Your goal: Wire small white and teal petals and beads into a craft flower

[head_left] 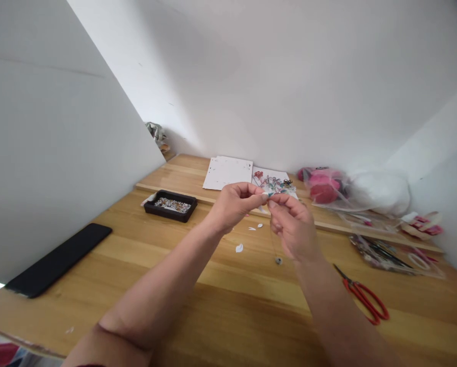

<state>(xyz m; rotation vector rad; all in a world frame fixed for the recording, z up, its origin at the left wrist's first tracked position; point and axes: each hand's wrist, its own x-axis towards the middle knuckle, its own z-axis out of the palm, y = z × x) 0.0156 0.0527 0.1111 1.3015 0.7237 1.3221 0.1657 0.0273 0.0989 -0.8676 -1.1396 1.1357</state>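
Observation:
My left hand (239, 203) and my right hand (291, 219) meet fingertip to fingertip above the table. Between them is a small white-and-teal piece (268, 194), mostly covered by the fingers; its kind is too small to make out. Both hands are closed in a pinch on it. A thin thread or wire (274, 242) runs down below my right hand to a small grey bobbin-like thing (278, 260) on the wood. Under the hands lie white leaf-shaped cutouts, one nearer (239, 248) and another farther off (260, 226).
A black tray (190, 210) of beads stands left, beyond a long black slab (60, 260). White sheets (228, 173) and small coloured pieces (274, 182) lie at the back. Right are red-handled scissors (369, 300), a bag of tools (388, 255) and bags of pink (323, 184) and white stuff (381, 191).

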